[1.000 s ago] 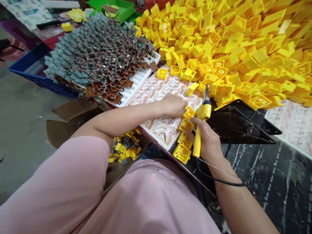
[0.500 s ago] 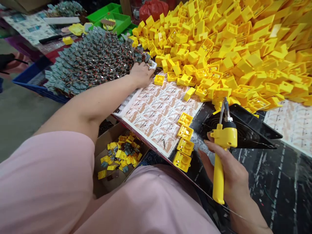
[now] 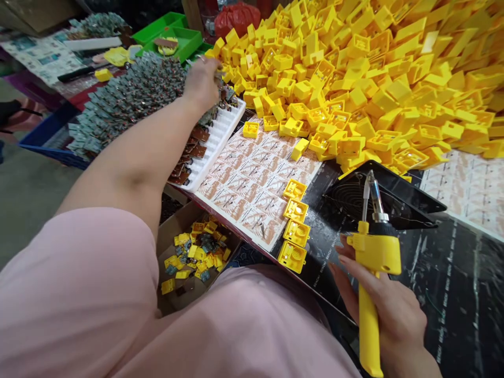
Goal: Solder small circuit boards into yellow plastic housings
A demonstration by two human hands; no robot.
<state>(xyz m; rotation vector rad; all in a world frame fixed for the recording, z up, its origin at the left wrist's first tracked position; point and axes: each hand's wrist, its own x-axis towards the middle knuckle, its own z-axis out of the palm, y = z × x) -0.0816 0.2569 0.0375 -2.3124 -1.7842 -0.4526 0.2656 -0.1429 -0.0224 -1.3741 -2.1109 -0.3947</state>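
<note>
My right hand (image 3: 388, 310) is closed around the yellow handle of a soldering iron (image 3: 372, 262), tip pointing up over a black fan (image 3: 378, 197). My left hand (image 3: 202, 81) reaches far out over the heap of small circuit boards (image 3: 129, 97), its fingers curled at the heap's right edge beside the yellow pile; what they hold, if anything, is hidden. Several yellow plastic housings (image 3: 295, 223) lie in a row at the edge of a printed sheet (image 3: 252, 178), between my two hands.
A huge pile of yellow housings (image 3: 374, 79) fills the back and right. A white ribbed tray (image 3: 214, 144) lies under the boards. A cardboard box (image 3: 192, 257) with yellow and grey parts sits below the table edge. Green bins (image 3: 173, 31) stand far back.
My left hand has left the row of housings and travelled up to the far edge of the circuit board heap. My right hand has pulled the soldering iron back toward me and to the right.
</note>
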